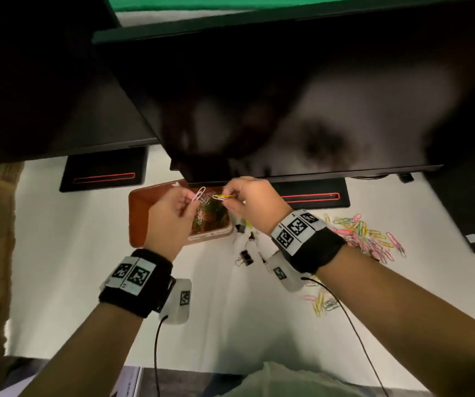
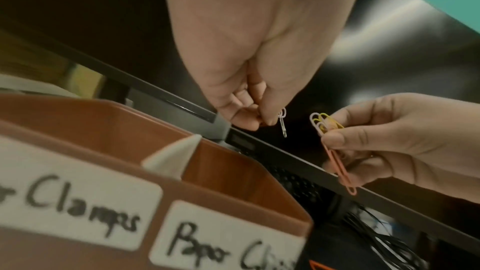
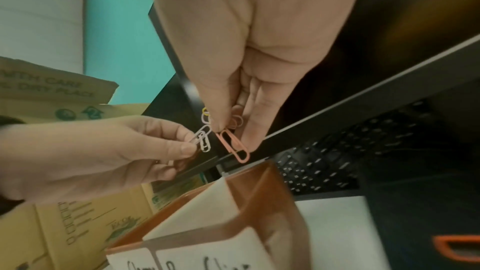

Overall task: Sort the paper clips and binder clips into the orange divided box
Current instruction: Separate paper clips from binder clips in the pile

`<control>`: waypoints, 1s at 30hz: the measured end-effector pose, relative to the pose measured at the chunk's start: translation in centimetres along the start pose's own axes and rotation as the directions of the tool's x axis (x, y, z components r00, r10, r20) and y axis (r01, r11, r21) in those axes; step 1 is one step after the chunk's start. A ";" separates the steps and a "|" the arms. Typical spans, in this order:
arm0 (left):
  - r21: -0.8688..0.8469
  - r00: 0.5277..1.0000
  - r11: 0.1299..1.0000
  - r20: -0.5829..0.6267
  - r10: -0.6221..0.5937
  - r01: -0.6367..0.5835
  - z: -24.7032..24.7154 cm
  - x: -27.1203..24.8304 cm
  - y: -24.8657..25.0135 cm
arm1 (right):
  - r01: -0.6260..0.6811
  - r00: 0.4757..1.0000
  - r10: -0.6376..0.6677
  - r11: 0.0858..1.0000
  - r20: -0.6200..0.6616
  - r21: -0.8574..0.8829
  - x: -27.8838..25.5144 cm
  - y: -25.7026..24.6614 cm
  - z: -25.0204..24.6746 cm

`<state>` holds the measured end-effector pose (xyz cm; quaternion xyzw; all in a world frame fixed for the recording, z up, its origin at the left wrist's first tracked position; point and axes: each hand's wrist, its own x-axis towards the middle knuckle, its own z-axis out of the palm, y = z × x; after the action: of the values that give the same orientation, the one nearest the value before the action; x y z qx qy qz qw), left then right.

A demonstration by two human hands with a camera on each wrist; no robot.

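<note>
While both hands hover over the orange box point(image 1: 141, 207), L hand point(image 1: 170, 213) pinches a pale paper clip point(image 1: 199, 194) w/ thumb + forefinger; R hand point(image 1: 252, 202) pinches a small bunch of clips point(image 2: 328, 128), yellow, pale and pink, fingers curled. Box sits on white table point(image 1: 87, 267) under monitor edge point(image 1: 345, 170), which hides its far rim. Binder clips point(image 1: 244, 257) just R of box; loose clip pile point(image 1: 370, 236) farther R, partly behind R wristband point(image 1: 305, 236). Labels point(image 2: 78, 202) on box front.
</note>
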<state>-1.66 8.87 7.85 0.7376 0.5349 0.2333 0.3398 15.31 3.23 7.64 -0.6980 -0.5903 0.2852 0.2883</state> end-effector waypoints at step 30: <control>0.120 0.710 0.905 0.665 0.232 -0.408 12.1 -8.4 -3.3 | -0.330 0.880 0.415 0.884 0.230 -0.331 -12.4 13.2 -2.1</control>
<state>2.19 -1.48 -2.47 0.8918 0.2762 -0.0461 0.3555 23.84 -10.93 0.05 -0.7827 -0.5141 0.3491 0.0341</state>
